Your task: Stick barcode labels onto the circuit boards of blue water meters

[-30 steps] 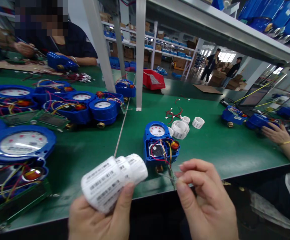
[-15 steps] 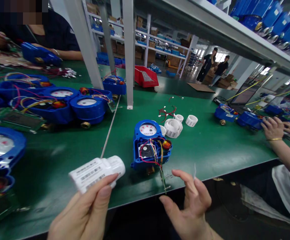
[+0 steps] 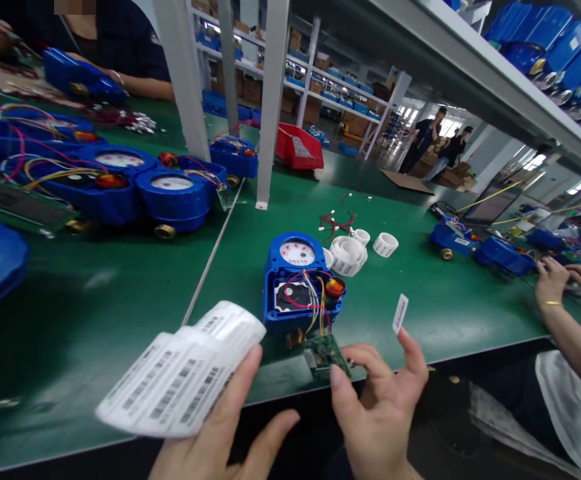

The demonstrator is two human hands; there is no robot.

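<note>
A strip of white barcode labels (image 3: 170,383) is in my left hand (image 3: 220,437), held by the fingers while the thumb stands apart. My right hand (image 3: 383,407) pinches the edge of a small green circuit board (image 3: 324,355) between thumb and index finger. One single barcode label (image 3: 400,313) clings to the tip of another finger of that hand. Coloured wires run from the board into an open blue water meter (image 3: 271,293), which sits on the green bench in front of me with its dial facing up. Behind the strip, the fingers of my left hand are partly hidden.
White label rolls (image 3: 349,257) and loose red-black wires (image 3: 337,223) lie behind the meter. Several blue meters (image 3: 173,203) crowd the left side. A red bin (image 3: 297,147) stands beyond the metal post (image 3: 273,107). At right, a co-worker's hands (image 3: 553,283) are near other meters.
My right hand has closed on the circuit board and tilted it face-up. The label on its finger now faces me. My left thumb has lifted off the label strip, which has come nearer.
</note>
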